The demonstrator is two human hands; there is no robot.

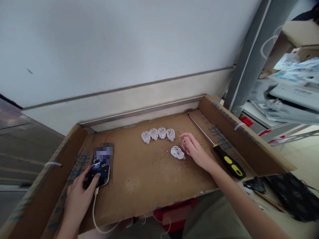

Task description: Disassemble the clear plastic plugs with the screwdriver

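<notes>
Head view: left hand (pixel 81 196) half curled, gripping lower end of smartphone (pixel 102 162), thumb over screen; white cable (pixel 94 212) at phone's base. Right hand (pixel 195 152) nearly closed around small piece (pixel 187 145), mostly hidden. Open white plug housing (pixel 176 152) just beside it on cardboard-lined worktop (pixel 134 179). Four white plug halves (pixel 161 132) in row beyond; screwdriver (pixel 228 161) right.
</notes>
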